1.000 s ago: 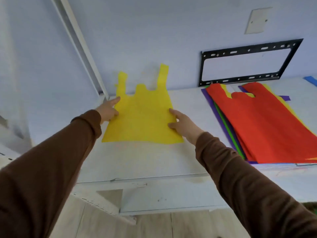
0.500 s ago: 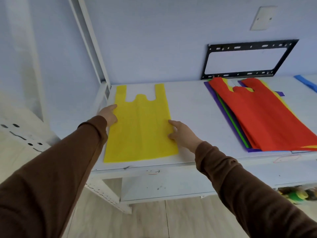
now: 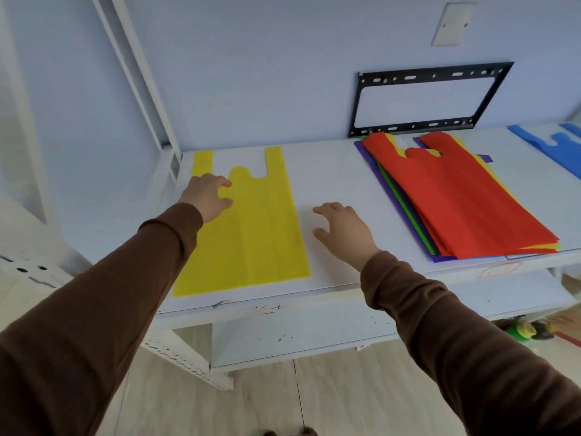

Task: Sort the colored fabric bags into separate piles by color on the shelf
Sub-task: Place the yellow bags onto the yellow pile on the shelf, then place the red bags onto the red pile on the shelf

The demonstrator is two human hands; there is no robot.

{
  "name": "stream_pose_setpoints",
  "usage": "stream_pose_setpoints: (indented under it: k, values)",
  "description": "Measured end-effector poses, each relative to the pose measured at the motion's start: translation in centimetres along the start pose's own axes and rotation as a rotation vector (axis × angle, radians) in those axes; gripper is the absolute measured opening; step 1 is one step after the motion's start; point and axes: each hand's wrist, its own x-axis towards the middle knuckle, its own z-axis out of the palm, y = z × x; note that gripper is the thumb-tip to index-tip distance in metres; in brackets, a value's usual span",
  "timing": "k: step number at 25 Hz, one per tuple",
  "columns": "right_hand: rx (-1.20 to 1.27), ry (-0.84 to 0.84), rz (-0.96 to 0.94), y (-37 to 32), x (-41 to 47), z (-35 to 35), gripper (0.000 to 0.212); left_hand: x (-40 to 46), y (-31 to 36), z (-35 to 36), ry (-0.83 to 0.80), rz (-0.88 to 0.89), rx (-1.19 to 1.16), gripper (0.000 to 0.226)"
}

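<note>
Yellow bag (image 3: 251, 234) flat on shelf (image 3: 333, 171), left hand (image 3: 207, 198) relaxed on it, right hand (image 3: 342, 231) released at its 3 o'clock, mixed stack (image 3: 465, 199) further right

Yellow bag (image 3: 251, 234): matt, smooth cloth.
Red bag (image 3: 465, 196): matt cloth, right of yellow bag.
Shelf (image 3: 333, 171): smooth white painted board.
Bracket (image 3: 430, 99): black perforated metal.

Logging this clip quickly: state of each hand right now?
Left hand: open, resting on the yellow bag, holding nothing.
Right hand: open, over the shelf beside the bag, holding nothing.
</note>
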Motion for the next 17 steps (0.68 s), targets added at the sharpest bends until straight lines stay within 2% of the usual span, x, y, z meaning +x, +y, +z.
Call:
stream_pose_setpoints:
  k: [5,9,13,17]
  values:
    - [-0.081,0.176,0.068,5.4,-2.1,-5.0,0.046,2.0,8.8,0.6,0.059,0.191,-0.001,0.047]
    - [-0.146,0.226,0.133,11.9,-3.1,-9.2,0.046,3.5,17.1,2.4,0.070,0.302,-0.006,0.047]
    - [-0.136,0.241,0.164,20.0,-3.3,-12.5,0.046,4.8,25.1,5.8,0.072,0.311,-0.001,0.047]
    - [-0.154,0.179,0.118,29.4,-2.7,-15.8,0.047,5.1,33.2,10.7,0.033,0.245,-0.035,0.047]
